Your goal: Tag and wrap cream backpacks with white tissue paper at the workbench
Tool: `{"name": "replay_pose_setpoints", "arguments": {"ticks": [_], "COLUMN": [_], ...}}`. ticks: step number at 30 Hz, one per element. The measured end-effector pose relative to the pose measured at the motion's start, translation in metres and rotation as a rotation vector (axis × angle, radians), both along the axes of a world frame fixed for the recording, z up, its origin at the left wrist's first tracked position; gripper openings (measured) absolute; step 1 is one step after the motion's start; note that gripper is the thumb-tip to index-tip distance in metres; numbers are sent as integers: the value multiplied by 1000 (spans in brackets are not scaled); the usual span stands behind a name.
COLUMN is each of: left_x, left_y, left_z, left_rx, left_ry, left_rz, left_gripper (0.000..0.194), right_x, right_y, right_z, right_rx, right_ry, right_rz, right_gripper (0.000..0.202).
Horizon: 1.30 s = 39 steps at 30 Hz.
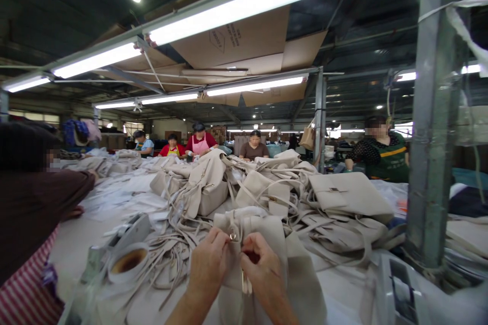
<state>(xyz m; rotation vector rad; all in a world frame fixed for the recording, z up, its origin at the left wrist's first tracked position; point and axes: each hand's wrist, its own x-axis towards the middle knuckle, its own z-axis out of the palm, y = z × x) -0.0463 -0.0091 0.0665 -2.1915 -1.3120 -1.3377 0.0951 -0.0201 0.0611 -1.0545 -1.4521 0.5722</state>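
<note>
A light beige bag (269,228) lies in front of me, with a strap and a small metal buckle (233,236) near its top. My left hand (210,259) is closed at the left of the buckle, its fingertips pinching the strap end beside it. Just to the right, my right hand (263,264) is closed too, thumb and forefinger pressed together on the strap. The exact piece between the right fingertips is hidden. Below the hands, a metal clasp (247,282) shows on the bag front.
Piled beige bags (213,183) rise beyond my hands. Loose straps (171,259) and a white bowl with brown contents (128,262) lie left. A metal post (430,111) stands right. A person in a dark sleeve (41,208) leans in at left; several others work behind.
</note>
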Motion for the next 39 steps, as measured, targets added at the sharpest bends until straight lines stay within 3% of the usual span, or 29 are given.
{"name": "replay_pose_setpoints", "arguments": {"ticks": [2, 6, 12, 15, 20, 22, 25, 27, 30, 34, 36, 39], "left_x": [-3, -11, -16, -12, -3, -1, -1, -3, -6, -5, -1, 3], "left_y": [1, 1, 1, 4, 11, 11, 7, 5, 7, 17, 18, 13], "left_z": [-1, 4, 21, 23, 29, 32, 33, 32, 29, 25, 25, 25], "left_rx": [147, 451, 335, 183, -278, -320, -294, -282, -322, -626, -589, -220], "left_ry": [178, 508, 739, 599, 9, -15, 122, 149, -27, -416, -462, -296], "left_rz": [50, -97, -207, -196, -165, -212, -228, -216, -292, -511, -482, -361], "left_gripper": [22, 22, 18, 20, 20, 18, 18, 19, 16, 6, 8, 19], "right_x": [0, -2, -7, -9, -12, -12, -10, -7, 0, 9, 10, 3], "right_y": [1, 5, 4, 2, 1, 0, -3, -3, 1, 7, 6, 1], "right_z": [0, -5, -9, -8, -12, -12, -12, -14, -19, -21, -21, -26], "right_rx": [9, 34, 4, -1, 19, 30, 73, 96, 30, -130, -66, 180], "right_ry": [32, 52, -28, -44, -142, -179, -221, -210, -86, 95, -9, -302], "right_rz": [33, 59, 19, 4, -73, -89, -82, -45, 61, 286, 251, 88], "right_gripper": [10, 10, 5, 8, 11, 13, 16, 16, 12, 10, 11, 18]}}
